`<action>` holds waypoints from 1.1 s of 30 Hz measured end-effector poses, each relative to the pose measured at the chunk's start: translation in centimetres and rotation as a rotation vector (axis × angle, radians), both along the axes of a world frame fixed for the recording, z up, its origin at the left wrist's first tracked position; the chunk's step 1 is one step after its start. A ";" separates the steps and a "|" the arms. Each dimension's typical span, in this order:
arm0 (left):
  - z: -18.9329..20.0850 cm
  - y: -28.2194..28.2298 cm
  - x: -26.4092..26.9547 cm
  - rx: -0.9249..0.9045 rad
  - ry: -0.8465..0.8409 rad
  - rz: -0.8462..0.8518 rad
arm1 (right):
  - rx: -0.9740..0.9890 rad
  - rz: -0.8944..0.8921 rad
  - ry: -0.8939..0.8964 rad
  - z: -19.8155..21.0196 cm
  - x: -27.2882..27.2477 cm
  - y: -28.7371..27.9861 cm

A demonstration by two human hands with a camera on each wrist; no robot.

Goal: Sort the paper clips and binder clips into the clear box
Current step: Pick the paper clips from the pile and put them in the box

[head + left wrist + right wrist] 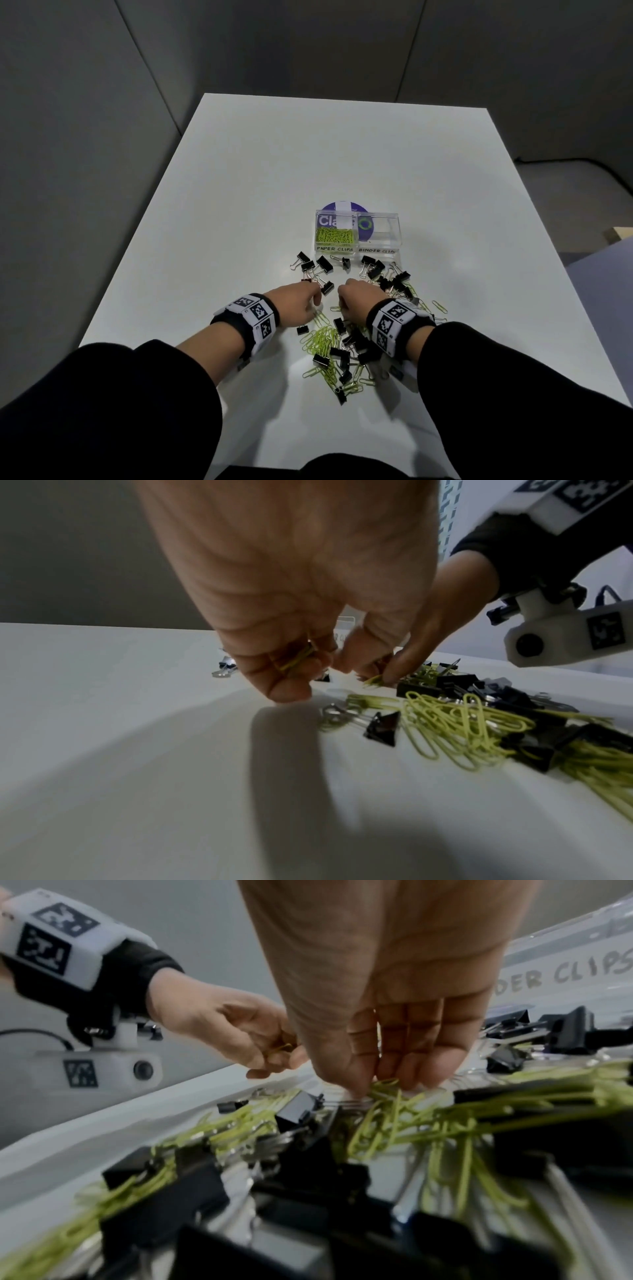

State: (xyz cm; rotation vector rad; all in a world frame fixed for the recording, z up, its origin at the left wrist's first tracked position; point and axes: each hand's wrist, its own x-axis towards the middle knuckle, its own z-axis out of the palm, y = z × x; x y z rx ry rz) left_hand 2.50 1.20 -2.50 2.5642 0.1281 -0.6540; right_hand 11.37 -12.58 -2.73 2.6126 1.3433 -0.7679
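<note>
- Hands first: our left hand [296, 305] is curled up with a few green paper clips tucked in its fingers [291, 669], you can see the green wire poking out in the left wrist view
- our right hand [358, 296] has fingers pointing down and bunched together, fingertips [356, 1085] pinching at a tuft of green paper clips on the surface [239, 205]
- both hands sit close together, just in front of the main mixed pile [339, 353], which is green paper clips and black binder clips all tangled up
- clear box [358, 233] stands a bit further away from us on the white surface, two compartments with handwritten labels
- left compartment says PAPER CLIPS and has a green heap [335, 235] lying in it
- right compartment [380, 229] says BINDER CLIPS, we can't spot any clips in there
- loose black binder clips [317, 270] are scattered just in front of the box on the left side, another bunch [387, 274] in front of the right side
- a purple round disc [342, 206] shows behind and through the box, with partial white lettering
- black sleeves [137, 394] on both arms, and wristbands with black and white square markers [255, 313]
</note>
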 end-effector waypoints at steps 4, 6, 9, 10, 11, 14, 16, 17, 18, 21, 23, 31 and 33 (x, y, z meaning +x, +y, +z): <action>-0.2 -0.4 0.0 0.050 0.004 -0.121 | 0.017 0.067 -0.050 0.1 -0.3 -0.1; -0.3 -0.6 0.1 0.077 -0.003 -0.160 | 0.016 0.065 -0.043 0.2 -0.1 -0.1; -0.4 -0.7 0.3 0.127 -0.038 -0.220 | 0.055 0.010 0.006 0.4 0.3 -0.5; -0.4 -0.8 0.4 0.142 -0.045 -0.240 | 0.073 -0.008 0.022 0.4 0.5 -0.8; -0.3 -0.9 0.5 0.150 -0.045 -0.252 | 0.088 -0.027 0.035 0.5 0.6 -1.0; -0.2 -1.0 0.9 0.148 -0.042 -0.249 | 0.134 -0.109 0.065 0.7 1.1 -1.7; -0.1 -0.9 1.0 0.131 -0.036 -0.231 | 0.178 -0.168 0.090 0.9 1.4 -2.1; -0.1 -0.9 1.0 0.126 -0.033 -0.217 | 0.194 -0.192 0.102 1.0 1.6 -2.3; -0.2 -0.9 1.0 0.123 -0.028 -0.200 | 0.204 -0.208 0.112 1.0 1.7 -2.4; -0.2 -1.0 1.0 0.124 -0.010 -0.168 | 0.196 -0.222 0.132 1.0 1.8 -2.7; -0.2 -1.1 1.1 0.130 -0.003 -0.173 | 0.172 -0.237 0.151 0.9 1.6 -2.8; 0.3 0.6 0.7 0.077 -0.042 -0.085 | 0.228 -0.327 0.220 1.5 1.6 -3.3; 0.5 1.3 0.4 0.057 -0.033 -0.038 | 0.271 -0.388 0.259 1.5 1.8 -3.4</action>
